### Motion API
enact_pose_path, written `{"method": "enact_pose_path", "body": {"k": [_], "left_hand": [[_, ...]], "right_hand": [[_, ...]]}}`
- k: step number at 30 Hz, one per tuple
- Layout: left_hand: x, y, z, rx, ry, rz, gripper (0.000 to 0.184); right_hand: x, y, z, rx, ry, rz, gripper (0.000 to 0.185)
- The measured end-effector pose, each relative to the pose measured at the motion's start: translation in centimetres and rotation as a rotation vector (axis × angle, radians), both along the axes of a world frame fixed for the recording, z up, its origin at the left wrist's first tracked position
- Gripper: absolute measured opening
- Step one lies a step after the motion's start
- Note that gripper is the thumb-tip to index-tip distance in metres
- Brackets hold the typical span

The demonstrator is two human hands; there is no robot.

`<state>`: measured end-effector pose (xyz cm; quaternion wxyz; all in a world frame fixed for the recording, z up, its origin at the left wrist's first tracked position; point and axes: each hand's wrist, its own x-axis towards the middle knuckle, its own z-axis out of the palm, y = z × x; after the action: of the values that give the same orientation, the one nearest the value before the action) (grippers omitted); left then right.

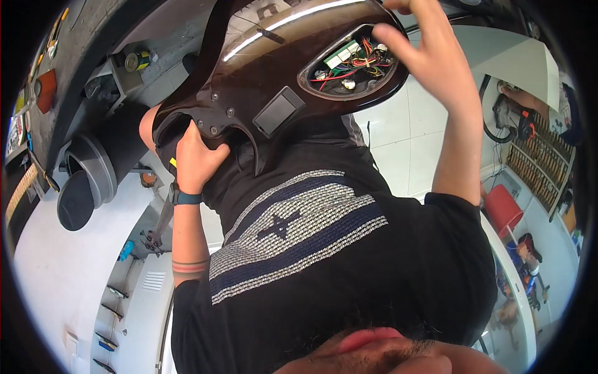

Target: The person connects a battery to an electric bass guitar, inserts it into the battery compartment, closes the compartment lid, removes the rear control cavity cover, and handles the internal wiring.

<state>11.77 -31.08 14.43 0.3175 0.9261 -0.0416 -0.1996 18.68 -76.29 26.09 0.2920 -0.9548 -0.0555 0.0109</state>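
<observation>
A dark brown, glossy electric guitar [261, 68] lies over my lap with its back up. Its oval control cavity [352, 62] is uncovered, showing a green circuit board [341, 55] with a white connector and a tangle of coloured wires [367, 61]. Beside it sits a black rectangular battery box [278, 112]. My left hand [198, 156], with a watch on the wrist, is wrapped round the neck near several bolts. My right hand [430, 53] hovers at the cavity's right end, thumb and fingers apart; some of its fingertips are cut off by the frame's top.
A dark workbench [75, 68] runs along the upper left, with a black bin [93, 162] beneath it. On the right are a rack of tools [539, 162], a red bin [503, 209] and a cable [489, 121]. White cabinets stand at the lower left.
</observation>
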Motion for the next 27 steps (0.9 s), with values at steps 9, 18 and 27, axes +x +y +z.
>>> {"method": "enact_pose_path", "body": {"k": [9,18,27], "left_hand": [[0.4,0.2,-0.3,0.019,-0.022,-0.056,0.063],[0.6,0.4,-0.6,-0.010,-0.035,-0.074,0.061],[0.8,-0.1,-0.1,0.034,-0.029,-0.079,0.061]], "right_hand": [[-0.8,2.5,0.7,-0.428,-0.111,0.408,0.031],[-1.3,1.5,-0.3,-0.371,-0.197,0.493,0.023],[0.5,3.4,-2.1,-0.114,-0.071,0.728,0.017]]}}
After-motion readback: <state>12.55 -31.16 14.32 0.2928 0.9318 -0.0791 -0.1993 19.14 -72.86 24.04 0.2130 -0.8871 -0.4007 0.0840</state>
